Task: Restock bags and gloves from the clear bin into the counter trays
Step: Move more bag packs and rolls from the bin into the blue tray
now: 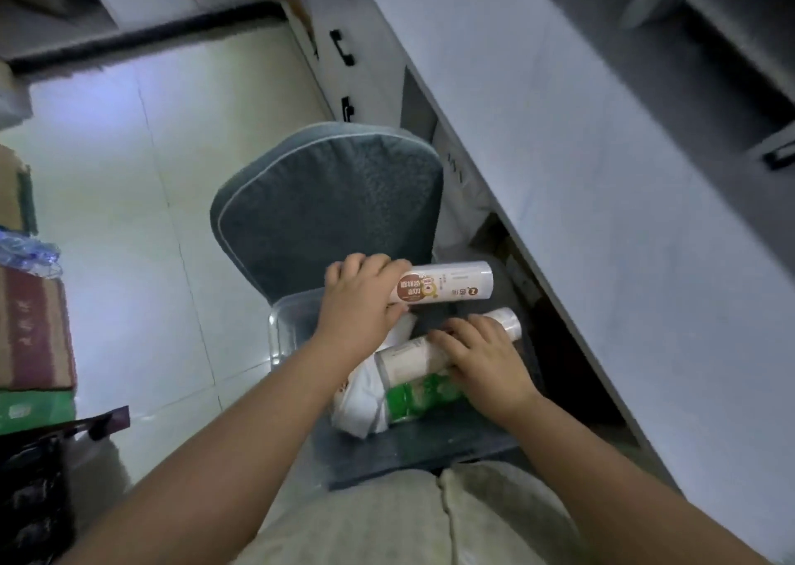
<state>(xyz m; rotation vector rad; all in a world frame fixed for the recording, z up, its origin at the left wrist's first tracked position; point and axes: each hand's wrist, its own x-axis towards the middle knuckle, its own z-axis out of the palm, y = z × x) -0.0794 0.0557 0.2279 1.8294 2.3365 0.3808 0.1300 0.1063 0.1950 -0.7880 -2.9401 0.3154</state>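
The clear bin [284, 332] sits on a chair seat [413, 448] just in front of the person, holding a green pack [423, 396] and a white bag [365, 396]. The right hand [486, 360] lies over a roll [507, 323] in the bin; I cannot tell whether its fingers grip it. The left hand [361, 302] clasps a labelled roll [447, 284], lifted above the bin. Beyond stands the chair back [327, 203], with the counter [580, 155] to the right.
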